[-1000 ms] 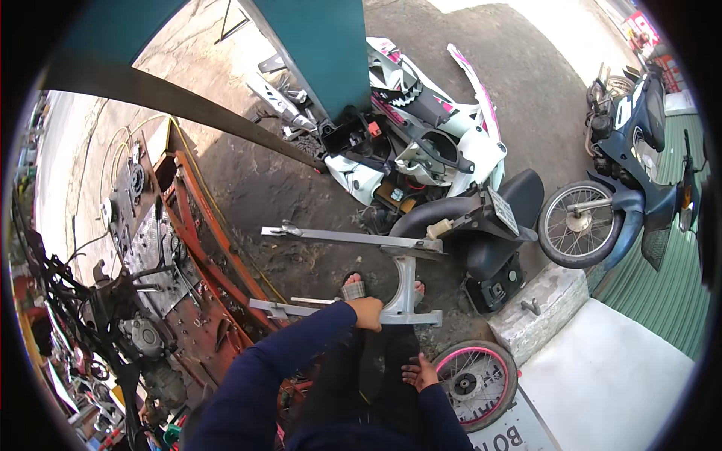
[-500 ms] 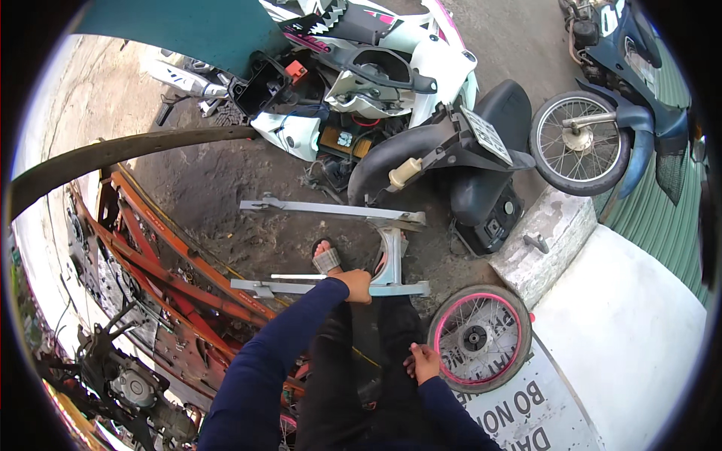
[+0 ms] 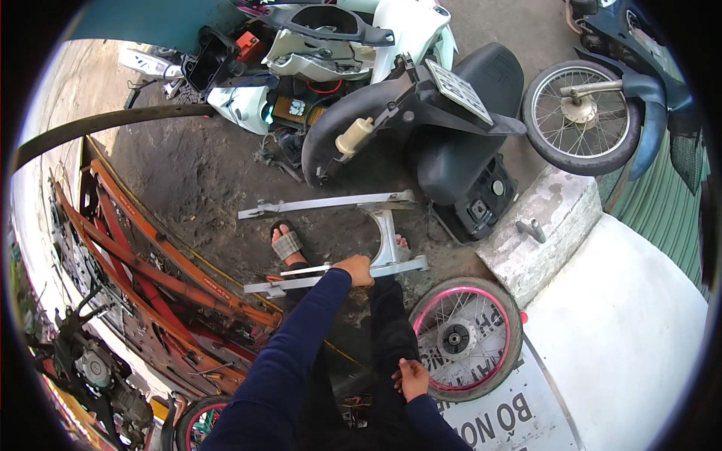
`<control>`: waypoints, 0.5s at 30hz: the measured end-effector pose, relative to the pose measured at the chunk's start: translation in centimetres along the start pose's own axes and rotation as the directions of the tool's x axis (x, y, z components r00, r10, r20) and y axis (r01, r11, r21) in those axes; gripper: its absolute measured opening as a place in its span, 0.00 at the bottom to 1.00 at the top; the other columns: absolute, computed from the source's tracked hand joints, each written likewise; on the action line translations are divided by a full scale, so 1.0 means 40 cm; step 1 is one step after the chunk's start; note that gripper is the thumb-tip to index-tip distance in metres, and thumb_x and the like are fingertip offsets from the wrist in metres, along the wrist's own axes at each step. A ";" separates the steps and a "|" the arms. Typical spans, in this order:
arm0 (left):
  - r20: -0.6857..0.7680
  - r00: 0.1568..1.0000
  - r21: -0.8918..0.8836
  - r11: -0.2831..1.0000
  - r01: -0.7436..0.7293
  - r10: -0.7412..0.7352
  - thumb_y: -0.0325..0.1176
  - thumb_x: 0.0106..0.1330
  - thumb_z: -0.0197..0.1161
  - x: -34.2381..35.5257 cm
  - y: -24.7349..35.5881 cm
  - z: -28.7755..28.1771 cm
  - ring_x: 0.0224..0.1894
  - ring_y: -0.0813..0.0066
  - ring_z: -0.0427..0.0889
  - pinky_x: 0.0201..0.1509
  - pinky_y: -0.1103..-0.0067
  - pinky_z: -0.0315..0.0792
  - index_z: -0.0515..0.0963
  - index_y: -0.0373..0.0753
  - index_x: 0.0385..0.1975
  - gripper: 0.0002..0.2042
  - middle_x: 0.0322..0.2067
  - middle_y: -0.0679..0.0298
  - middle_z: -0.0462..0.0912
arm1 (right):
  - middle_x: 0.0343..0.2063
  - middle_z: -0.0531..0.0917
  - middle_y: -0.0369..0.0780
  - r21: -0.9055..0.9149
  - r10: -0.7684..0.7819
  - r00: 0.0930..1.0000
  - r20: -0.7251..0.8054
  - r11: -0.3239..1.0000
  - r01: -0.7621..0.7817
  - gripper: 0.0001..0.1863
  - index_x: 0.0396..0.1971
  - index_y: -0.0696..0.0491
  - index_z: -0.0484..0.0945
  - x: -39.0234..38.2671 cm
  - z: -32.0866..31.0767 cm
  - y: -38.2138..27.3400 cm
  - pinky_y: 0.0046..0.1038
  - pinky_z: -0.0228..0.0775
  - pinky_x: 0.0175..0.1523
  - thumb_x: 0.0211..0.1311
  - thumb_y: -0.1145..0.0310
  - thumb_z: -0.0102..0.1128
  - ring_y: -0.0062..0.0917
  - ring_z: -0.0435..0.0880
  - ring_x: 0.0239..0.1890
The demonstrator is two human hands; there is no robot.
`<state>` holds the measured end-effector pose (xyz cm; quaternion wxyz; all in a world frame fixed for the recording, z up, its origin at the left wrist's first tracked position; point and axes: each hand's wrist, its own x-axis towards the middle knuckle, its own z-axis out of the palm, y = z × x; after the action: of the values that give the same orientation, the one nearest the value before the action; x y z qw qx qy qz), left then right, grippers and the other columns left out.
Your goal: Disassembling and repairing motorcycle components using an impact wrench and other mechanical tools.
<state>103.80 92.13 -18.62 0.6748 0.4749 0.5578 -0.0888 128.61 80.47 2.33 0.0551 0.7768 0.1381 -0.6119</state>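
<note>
My left hand point(image 3: 355, 270) is closed around the near arm of a silver motorcycle swingarm point(image 3: 387, 231), close to where its crosspiece joins. The swingarm's two long arms point left, above my sandalled feet. A thin pale rod point(image 3: 307, 270) runs alongside the near arm, left of my hand; how it is attached I cannot tell. Lower down, my right hand point(image 3: 411, 378) hangs in front of my leg with curled fingers, and what they hold, if anything, is hidden. Just right of it lies a spoked wheel point(image 3: 514, 353) with a pink rim.
A partly dismantled motorbike with a black seat point(image 3: 492, 83) lies ahead. An orange metal frame point(image 3: 162, 229) fills the left side, with an engine point(image 3: 94, 370) beyond. At right are a concrete block point(image 3: 553, 218), a white panel point(image 3: 617, 301) and a parked blue motorbike point(image 3: 650, 135).
The view has shifted and turned slightly. The swingarm, still in my left hand, now slants up toward the right. My left foot is farther left. My right hand stays low with its fingers curled.
</note>
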 end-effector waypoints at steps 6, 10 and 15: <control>-0.170 0.972 -0.110 0.983 0.145 -0.162 0.39 0.44 0.64 0.139 -0.015 0.074 0.41 0.47 0.79 0.47 0.64 0.74 0.78 0.29 0.37 0.22 0.36 0.41 0.79 | 0.13 0.76 0.39 -0.017 -0.003 0.999 0.044 1.000 0.004 0.16 0.29 0.57 0.72 0.052 -0.114 0.013 0.19 0.55 0.11 0.63 0.58 0.56 0.18 0.68 0.06; -0.344 0.902 -0.202 0.958 0.202 -0.263 0.39 0.45 0.67 0.237 -0.021 0.097 0.42 0.47 0.79 0.47 0.64 0.74 0.75 0.27 0.39 0.24 0.37 0.40 0.78 | 0.13 0.77 0.40 -0.002 0.063 0.998 0.024 0.998 -0.063 0.15 0.30 0.60 0.72 0.073 -0.154 0.024 0.20 0.55 0.11 0.63 0.61 0.56 0.18 0.68 0.07; -0.478 0.825 -0.302 0.939 0.166 -0.300 0.37 0.46 0.67 0.362 -0.035 0.064 0.43 0.45 0.78 0.48 0.65 0.73 0.72 0.25 0.39 0.24 0.36 0.38 0.78 | 0.12 0.76 0.41 0.011 0.068 0.998 0.001 0.998 -0.068 0.15 0.32 0.61 0.71 0.088 -0.182 0.031 0.20 0.54 0.11 0.63 0.61 0.56 0.19 0.68 0.06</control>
<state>109.85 95.41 -31.71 0.5375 0.3211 0.7792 0.0300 136.53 81.65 0.60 0.0715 0.7812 0.1080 -0.6107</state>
